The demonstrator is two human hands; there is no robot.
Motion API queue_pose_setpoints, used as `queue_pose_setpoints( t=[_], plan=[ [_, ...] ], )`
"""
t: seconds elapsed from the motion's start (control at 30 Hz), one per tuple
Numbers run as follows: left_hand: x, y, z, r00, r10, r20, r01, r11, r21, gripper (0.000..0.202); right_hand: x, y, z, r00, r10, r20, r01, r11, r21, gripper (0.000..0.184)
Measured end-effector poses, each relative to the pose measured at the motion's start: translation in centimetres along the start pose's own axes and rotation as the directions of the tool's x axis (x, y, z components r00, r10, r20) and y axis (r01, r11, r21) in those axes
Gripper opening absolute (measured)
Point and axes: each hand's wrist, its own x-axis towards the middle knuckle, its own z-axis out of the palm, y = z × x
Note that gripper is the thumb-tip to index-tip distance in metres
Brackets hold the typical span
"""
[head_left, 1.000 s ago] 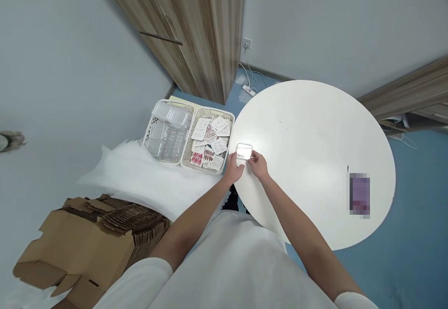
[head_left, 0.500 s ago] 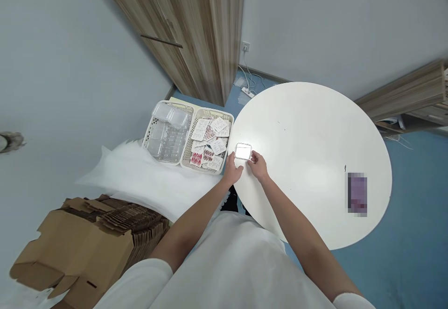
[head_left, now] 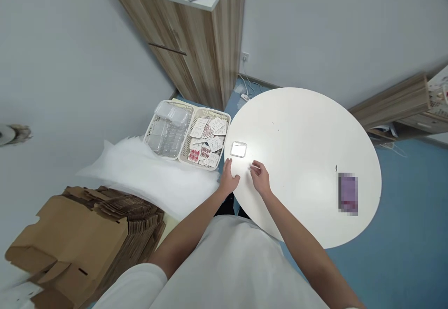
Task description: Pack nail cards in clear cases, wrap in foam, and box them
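Note:
A small clear plastic box [head_left: 238, 150] lies on the round white table [head_left: 308, 159] near its left edge. My left hand [head_left: 229, 178] hovers just below it at the table's rim, fingers apart and holding nothing. My right hand [head_left: 259, 177] sits a little to the right of the box, fingers loosely curled and empty. Neither hand touches the box.
Left of the table stand two white baskets: one [head_left: 167, 129] with clear plastic boxes, one [head_left: 207, 142] with several printed cards. White foam sheets [head_left: 147, 173] and a stack of flat cardboard boxes [head_left: 87, 234] lie lower left. A blurred purple object [head_left: 347, 193] rests on the table's right. A wooden cabinet [head_left: 196, 43] stands behind.
Both hands have let go of the clear box and drawn back toward me; the box now lies alone on the table. The camera has tilted slightly.

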Motion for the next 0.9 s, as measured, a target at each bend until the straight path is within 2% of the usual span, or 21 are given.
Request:
queue_pose_setpoints(
  t=[0.07,0.13,0.27,0.33,0.43,0.53,0.67,0.83,0.9],
  plan=[
    [-1.9,0.1,0.2,0.999,0.049,-0.017,-0.048,0.999,0.018,0.061,-1.5,0.3,-0.7,1.000,-0.026,0.005,0.027,0.999,-0.033,0.037],
    [-3.9,-0.1,0.2,0.997,0.072,-0.025,-0.071,0.996,0.057,0.049,-2.9,0.7,-0.9,0.997,-0.051,0.066,0.056,0.996,-0.071,0.036],
    [-8.2,-1.3,-0.8,0.994,0.001,-0.113,0.013,0.993,0.120,0.030,-4.8,1.3,0.5,0.958,-0.100,0.268,0.125,0.989,-0.080,0.029],
    [-9.9,-2.1,-2.2,0.979,-0.048,-0.198,0.076,0.988,0.134,0.026,-5.4,1.3,2.0,0.901,-0.124,0.416,0.178,0.979,-0.094,0.026],
    [-11.5,-2.9,-5.1,0.946,-0.076,-0.315,0.136,0.975,0.175,0.028,-5.9,0.9,4.7,0.770,-0.148,0.620,0.296,0.945,-0.142,0.026],
    [-11.7,-3.6,-8.3,0.922,-0.127,-0.366,0.207,0.960,0.189,0.037,-5.8,0.3,7.5,0.670,-0.152,0.727,0.426,0.881,-0.208,0.034],
    [-10.5,-5.3,-11.6,0.873,-0.335,-0.354,0.374,0.926,0.045,0.054,-5.3,-0.3,11.7,0.597,-0.136,0.791,0.553,0.784,-0.283,0.043],
    [-9.6,-8.9,-13.5,0.806,-0.511,-0.297,0.509,0.856,-0.092,0.059,-4.6,-0.7,17.8,0.569,-0.106,0.815,0.617,0.711,-0.338,0.049],
    [-9.7,-10.2,-13.7,0.798,-0.541,-0.265,0.525,0.840,-0.135,0.060,-4.2,-0.7,20.0,0.587,-0.115,0.802,0.625,0.694,-0.357,0.054]
  ],
)
